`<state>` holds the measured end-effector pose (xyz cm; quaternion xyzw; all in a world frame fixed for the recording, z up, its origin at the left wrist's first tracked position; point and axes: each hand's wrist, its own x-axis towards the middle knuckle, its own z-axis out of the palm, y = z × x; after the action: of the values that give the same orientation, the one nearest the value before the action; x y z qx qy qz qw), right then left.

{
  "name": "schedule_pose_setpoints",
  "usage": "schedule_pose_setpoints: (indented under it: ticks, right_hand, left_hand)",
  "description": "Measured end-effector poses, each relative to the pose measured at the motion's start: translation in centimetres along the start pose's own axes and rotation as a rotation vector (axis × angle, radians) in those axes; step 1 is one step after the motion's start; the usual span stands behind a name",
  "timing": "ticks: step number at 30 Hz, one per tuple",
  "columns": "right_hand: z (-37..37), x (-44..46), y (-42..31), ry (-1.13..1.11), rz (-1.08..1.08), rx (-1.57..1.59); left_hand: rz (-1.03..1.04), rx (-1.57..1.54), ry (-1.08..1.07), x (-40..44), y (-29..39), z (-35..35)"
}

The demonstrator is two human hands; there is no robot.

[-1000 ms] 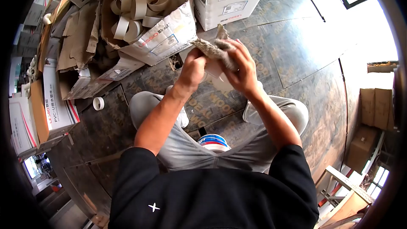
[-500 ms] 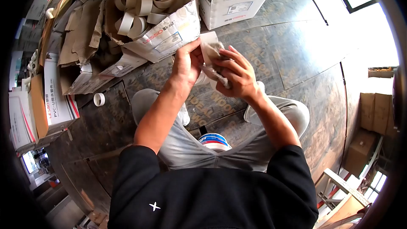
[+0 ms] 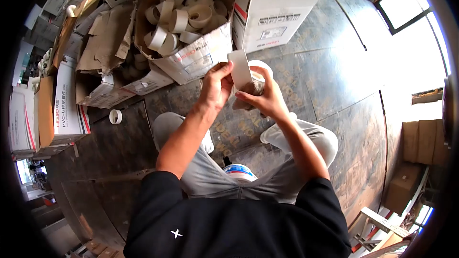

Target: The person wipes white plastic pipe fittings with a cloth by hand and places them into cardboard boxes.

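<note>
My left hand [image 3: 216, 87] is closed on the edge of a white plastic pipe fitting [image 3: 240, 69], raised between my knees. My right hand [image 3: 267, 93] is wrapped round a crumpled grey-brown rag [image 3: 251, 88] and presses it to the lower part of the fitting. A round white rim [image 3: 261, 67] shows behind my right fingers; whether it belongs to the same fitting I cannot tell. Part of the rag is hidden by my fingers.
Ahead to the left, a cardboard box [image 3: 201, 61] holds several white pipe fittings [image 3: 179, 20]. A tall white box [image 3: 272, 19] stands beside it. One loose white ring [image 3: 115, 116] lies on the dark floor [image 3: 191, 102]. Under me is a white, blue and red bucket [image 3: 239, 171].
My right hand has turned, with its thumb now across the rag and its fingers further up. The white fitting shows more clearly, and the whole view has shifted slightly.
</note>
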<state>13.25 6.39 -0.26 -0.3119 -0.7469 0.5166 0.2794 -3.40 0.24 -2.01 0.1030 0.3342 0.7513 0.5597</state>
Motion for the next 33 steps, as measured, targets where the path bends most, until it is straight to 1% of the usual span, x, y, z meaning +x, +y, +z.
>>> schedule_pose_setpoints:
  ticks: [2,3,4,6,8,9,10,11,12,13,14,15,16,18,19,20,22,23,24,26,27,28,30,33]
  right_hand:
    - [0.9,-0.1,0.0,0.141,-0.103,-0.396]
    - [1.7,0.0,0.0,0.231,-0.212,-0.411]
    - [2.3,0.1,-0.3,0.221,-0.227,-0.407]
    - [3.5,0.8,-1.3,0.288,-0.24,-0.396]
    - [3.6,1.4,-2.4,0.29,-0.226,-0.355]
    - [3.8,1.4,-3.1,0.3,-0.19,-0.328]
    - [4.0,1.2,-3.7,0.305,-0.145,-0.302]
    - [3.9,1.2,-4.2,0.304,-0.13,-0.309]
    - [3.8,1.2,-4.9,0.315,-0.179,-0.334]
    - [3.7,1.5,-4.8,0.318,-0.174,-0.323]
    - [3.8,1.5,-4.7,0.32,-0.157,-0.309]
    - [4.0,1.4,-5.5,0.307,-0.122,-0.317]
    - [4.3,1.5,-6.1,0.303,-0.134,-0.315]
    - [4.8,1.4,-7.1,0.323,-0.18,-0.326]
    - [5.0,1.4,-8.0,0.313,-0.194,-0.322]
    - [5.3,1.6,-8.9,0.327,-0.251,-0.326]
    - [5.7,1.3,-11.3,0.293,-0.288,-0.323]
    - [6.0,1.3,-12.2,0.3,-0.348,-0.303]
    - [6.3,1.1,-13.1,0.301,-0.397,-0.28]
    - [6.8,1.2,-14.0,0.291,-0.442,-0.308]
    - [7.2,1.6,-14.3,0.3,-0.477,-0.328]
    - [7.5,1.7,-14.8,0.307,-0.509,-0.345]
    - [8.0,2.2,-15.9,0.278,-0.625,-0.346]
    - [9.2,2.7,-17.5,0.245,-0.672,-0.398]
  left_hand:
    - [-0.015,0.014,-0.083,-0.6,0.3,0.3]
    - [0.005,0.052,-0.096,-0.6,0.3,0.1]
    - [0.015,0.071,-0.096,-1.1,0.7,0.6]
    - [0.064,0.069,-0.087,-0.8,1.3,0.3]
    - [0.056,0.127,-0.063,-1.1,2.4,0.9]
    - [0.07,0.119,-0.108,-0.6,2.6,0.5]
    - [0.097,0.194,-0.135,-1.0,3.2,0.6]
    - [0.146,0.29,-0.036,-1.6,3.4,0.7]
    - [0.197,0.38,0.068,-2.1,3.6,0.7]
    - [0.364,0.61,0.111,-2.0,3.2,-1.4]
    - [0.494,0.654,0.314,-2.6,2.4,-2.9]
    - [0.501,0.785,0.526,-2.7,0.5,-6.4]
    - [0.506,0.908,0.737,-3.2,-0.9,-9.0]
    - [0.215,0.855,0.926,-6.9,-1.7,-9.0]
    - [0.128,0.534,0.883,-7.7,-2.7,-10.1]
    - [0.01,0.397,0.837,-8.3,-2.8,-9.9]
    - [-0.46,-0.021,0.737,-8.1,-1.6,-9.8]
    - [-0.389,-0.059,0.562,-8.7,-1.3,-8.5]
    - [-0.336,-0.172,0.48,-7.8,-1.6,-8.3]
    - [-0.245,-0.331,0.223,-4.3,-3.3,-11.6]
    - [-0.155,-0.386,-0.019,-3.8,-2.6,-10.2]
    - [-0.114,-0.422,-0.129,-4.4,-0.9,-7.9]
    - [0.069,-0.442,-0.197,-4.2,1.1,-4.8]
    - [0.159,-0.468,-0.177,-2.9,2.4,-2.8]
